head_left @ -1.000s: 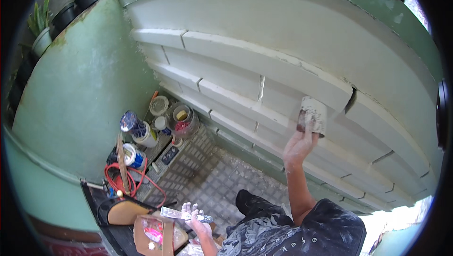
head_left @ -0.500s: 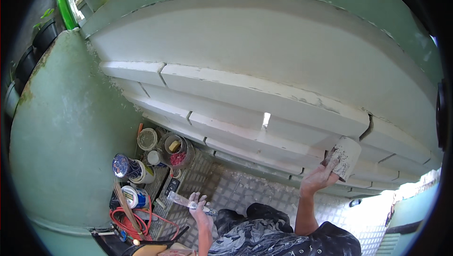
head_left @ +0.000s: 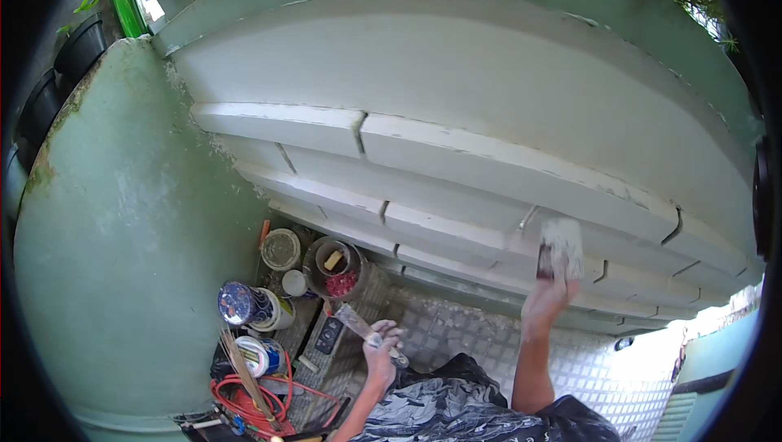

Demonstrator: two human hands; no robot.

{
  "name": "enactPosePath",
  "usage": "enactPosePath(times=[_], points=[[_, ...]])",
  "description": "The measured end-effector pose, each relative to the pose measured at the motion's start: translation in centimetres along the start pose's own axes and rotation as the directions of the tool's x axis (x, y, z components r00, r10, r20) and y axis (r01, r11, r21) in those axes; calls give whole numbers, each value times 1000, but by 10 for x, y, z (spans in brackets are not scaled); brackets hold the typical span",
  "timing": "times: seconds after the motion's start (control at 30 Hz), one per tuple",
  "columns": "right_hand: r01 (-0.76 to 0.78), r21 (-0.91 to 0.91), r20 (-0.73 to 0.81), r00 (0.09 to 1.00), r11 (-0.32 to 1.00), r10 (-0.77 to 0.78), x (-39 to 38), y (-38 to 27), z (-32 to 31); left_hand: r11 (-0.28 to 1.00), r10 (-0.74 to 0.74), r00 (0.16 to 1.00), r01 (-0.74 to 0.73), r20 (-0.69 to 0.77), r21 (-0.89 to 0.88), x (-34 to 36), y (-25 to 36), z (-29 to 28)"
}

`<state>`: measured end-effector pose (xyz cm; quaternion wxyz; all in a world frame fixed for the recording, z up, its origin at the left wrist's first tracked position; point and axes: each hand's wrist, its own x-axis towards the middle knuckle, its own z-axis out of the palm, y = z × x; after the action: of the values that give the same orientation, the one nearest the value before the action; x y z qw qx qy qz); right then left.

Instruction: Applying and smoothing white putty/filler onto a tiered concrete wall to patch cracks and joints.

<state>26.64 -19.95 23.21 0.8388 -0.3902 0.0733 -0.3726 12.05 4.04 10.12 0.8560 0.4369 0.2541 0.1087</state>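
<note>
My right hand [head_left: 551, 303] holds a wide, plaster-smeared putty knife [head_left: 564, 242] against the white brick-patterned wall [head_left: 432, 136], over a recessed band between two raised rows, just right of a narrow vertical groove. Lower down and left, my left hand [head_left: 380, 352] grips a narrow putty knife [head_left: 352, 317] coated in pale residue, its blade tilted up toward the upper left. White dust coats the fingers of that hand.
Buckets and cans [head_left: 281, 248], a bucket with pink contents [head_left: 340, 283], a power strip [head_left: 327, 334], a red hose [head_left: 289, 393] and bundled sticks [head_left: 243, 369] crowd the lower left. A green side wall [head_left: 122, 238], potted plants [head_left: 79, 51] and tiled floor [head_left: 440, 320] surround me.
Since half a second ago, my right hand and wide knife have shifted left and slightly up along the wall. My left hand has moved right, its blade higher and more steeply angled.
</note>
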Motion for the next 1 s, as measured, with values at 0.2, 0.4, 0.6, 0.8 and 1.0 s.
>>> enactPosePath(times=[0.2,0.4,0.6,0.8,1.0], points=[[-43,-36,12,999,998,44,-7,14,46,999,-31,998,32,52,-20,14,13,-35],[-422,-24,236,879,906,415,-110,93,92,996,-52,998,54,30,-68,35,26,-78],[-666,187,418,719,722,555,-103,159,186,995,-71,996,75,62,-58,58,45,-95],[-402,325,250,910,856,332,-134,118,176,999,-35,997,37,74,-31,65,58,-106],[-580,147,270,803,801,531,-117,140,177,985,-174,980,173,96,14,72,36,-106]])
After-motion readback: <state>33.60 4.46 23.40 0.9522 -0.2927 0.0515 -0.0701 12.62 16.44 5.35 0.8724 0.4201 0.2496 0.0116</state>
